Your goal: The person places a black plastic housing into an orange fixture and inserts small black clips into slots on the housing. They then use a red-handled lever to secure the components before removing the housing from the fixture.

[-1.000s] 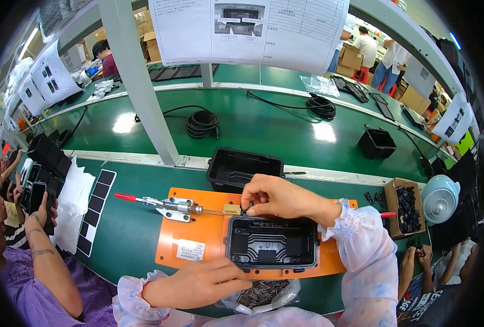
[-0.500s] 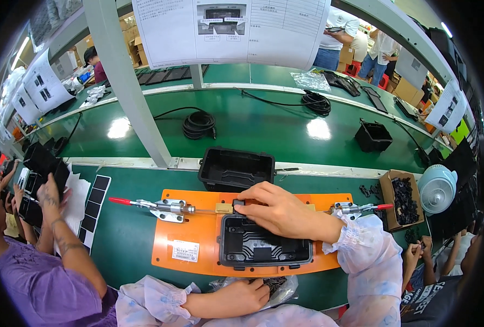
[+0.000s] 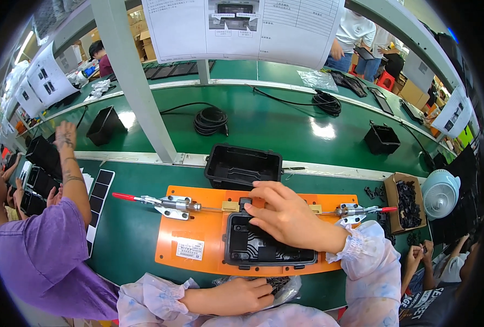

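Note:
A black plastic box [image 3: 272,256], open side up, sits in the middle of an orange fixture plate [image 3: 195,267]. Above its far left corner is a small black latch [image 3: 245,202], close to a brass block [image 3: 230,206]. My right hand [image 3: 302,226] reaches over the box with its fingers apart, thumb at the latch; whether it grips the latch is not visible. Below the fixture, my left hand [image 3: 236,296] curls over a clear plastic bag [image 3: 290,289] of small dark metal pins. Anything between those fingertips is hidden.
Red-handled toggle clamps [image 3: 177,206] [image 3: 351,211] flank the fixture. Another black box [image 3: 244,166] stands behind it. At right are a carton of black parts [image 3: 407,204] and a light-blue fan [image 3: 441,193]. A co-worker in purple [image 3: 45,245] is at left; coiled cables [image 3: 210,120] lie beyond.
My right fingers have lifted and spread a little at the latch. The left hand has barely moved. The co-worker's arm has stretched away, and a black box now stands at the far left.

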`<state>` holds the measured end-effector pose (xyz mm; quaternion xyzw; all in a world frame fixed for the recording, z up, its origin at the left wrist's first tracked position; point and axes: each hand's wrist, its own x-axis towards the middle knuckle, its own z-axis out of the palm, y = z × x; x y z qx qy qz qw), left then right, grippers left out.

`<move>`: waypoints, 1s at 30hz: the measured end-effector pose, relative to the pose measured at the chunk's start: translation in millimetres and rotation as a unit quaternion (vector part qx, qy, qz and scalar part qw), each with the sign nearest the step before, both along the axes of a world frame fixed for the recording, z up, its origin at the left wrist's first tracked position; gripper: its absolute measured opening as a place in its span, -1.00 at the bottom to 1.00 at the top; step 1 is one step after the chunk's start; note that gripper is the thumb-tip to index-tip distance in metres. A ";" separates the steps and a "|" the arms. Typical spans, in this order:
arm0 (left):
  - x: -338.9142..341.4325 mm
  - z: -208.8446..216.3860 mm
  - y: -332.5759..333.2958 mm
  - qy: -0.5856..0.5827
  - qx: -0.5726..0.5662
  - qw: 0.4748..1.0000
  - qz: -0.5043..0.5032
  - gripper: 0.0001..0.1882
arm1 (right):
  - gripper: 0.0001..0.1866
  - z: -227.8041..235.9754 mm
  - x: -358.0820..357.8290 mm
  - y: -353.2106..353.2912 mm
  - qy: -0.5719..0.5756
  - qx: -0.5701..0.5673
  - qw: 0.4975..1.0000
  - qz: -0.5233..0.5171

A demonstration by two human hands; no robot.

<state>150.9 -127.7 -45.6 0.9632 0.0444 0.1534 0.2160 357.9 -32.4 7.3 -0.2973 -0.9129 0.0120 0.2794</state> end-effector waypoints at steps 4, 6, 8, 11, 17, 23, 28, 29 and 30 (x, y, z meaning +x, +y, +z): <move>-19.0 49.2 15.8 -0.100 -0.144 0.980 0.099 -0.77 | -0.66 0.4 10.2 4.1 0.056 -0.079 0.995 0.008; -31.8 75.0 36.7 -0.121 -0.151 0.959 0.209 -0.82 | -0.68 4.2 16.7 2.8 0.101 -0.055 0.993 -0.022; -42.2 85.6 61.7 -0.120 -0.101 0.935 0.317 -0.87 | -0.69 15.1 29.6 -6.1 0.119 -0.076 0.988 -0.056; -43.0 78.4 100.6 -0.104 0.040 0.931 0.347 -0.86 | -0.70 31.6 43.8 -21.5 0.111 -0.066 0.989 -0.068; -36.1 70.7 106.9 -0.021 0.118 0.944 0.307 -0.80 | -0.71 35.8 63.3 -46.0 0.144 -0.089 0.980 -0.108; -33.4 85.2 105.1 0.030 0.135 0.945 0.296 -0.77 | -0.71 39.5 77.2 -60.9 0.164 -0.063 0.975 -0.134; -3.7 95.2 134.7 -0.045 -0.009 0.973 0.228 -0.86 | -0.73 29.4 98.6 -84.9 0.225 -0.072 0.944 -0.230; 8.5 92.5 138.1 -0.077 -0.030 0.974 0.209 -0.87 | -0.73 26.9 102.0 -86.4 0.224 -0.070 0.942 -0.239; 24.4 91.4 138.7 -0.097 -0.059 0.976 0.186 -0.89 | -0.73 23.5 106.3 -87.4 0.230 -0.058 0.938 -0.252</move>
